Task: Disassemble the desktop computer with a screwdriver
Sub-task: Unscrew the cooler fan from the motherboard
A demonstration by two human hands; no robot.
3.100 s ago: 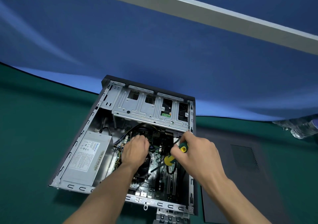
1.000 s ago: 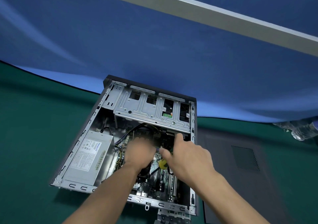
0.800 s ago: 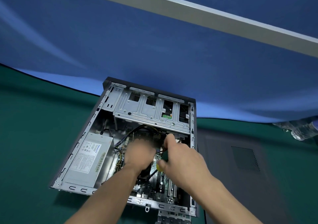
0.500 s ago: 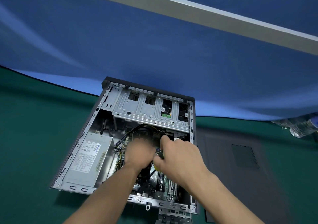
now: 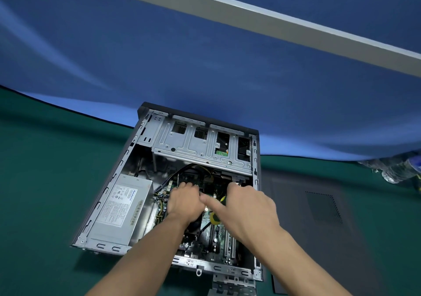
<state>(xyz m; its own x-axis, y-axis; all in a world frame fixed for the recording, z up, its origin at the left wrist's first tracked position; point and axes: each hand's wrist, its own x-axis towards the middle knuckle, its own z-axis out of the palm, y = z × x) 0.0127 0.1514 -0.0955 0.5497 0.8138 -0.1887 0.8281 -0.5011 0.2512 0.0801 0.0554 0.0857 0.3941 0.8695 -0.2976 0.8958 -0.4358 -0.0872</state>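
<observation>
From the head camera, the desktop computer [image 5: 173, 195] lies on its side with its cover off, at 6 o'clock on the green table [image 5: 45, 182], front end toward the blue backdrop [image 5: 205, 68]. Your left hand [image 5: 184, 201] reaches into the middle of the case with fingers curled down over a part near the board's centre; what it grips is hidden beneath the knuckles, so you cannot tell. Your right hand [image 5: 248, 209] sits just beside it at 3 o'clock, palm closed around the green-and-yellow screwdriver [image 5: 215, 216], its index finger stretched toward the left hand, the dark shaft slanting down toward 7 o'clock. Treat the steel case as heavy and rigid with thin stamped edges; take hold of it by the frame rails. The motherboard [image 5: 216, 232] is likely brittle, so handle it by its edges and keep the tip off the traces. Inside the case, the grey power supply [image 5: 123, 209] fills the 9 o'clock side, the drive cage [image 5: 200, 145] spans 12 o'clock with a small green board showing through one cutout, and black and yellow cables [image 5: 182, 170] loop between cage and board. The removed dark side panel [image 5: 319, 216] lies flat on the table at 3 o'clock, touching or just beside the case.
</observation>
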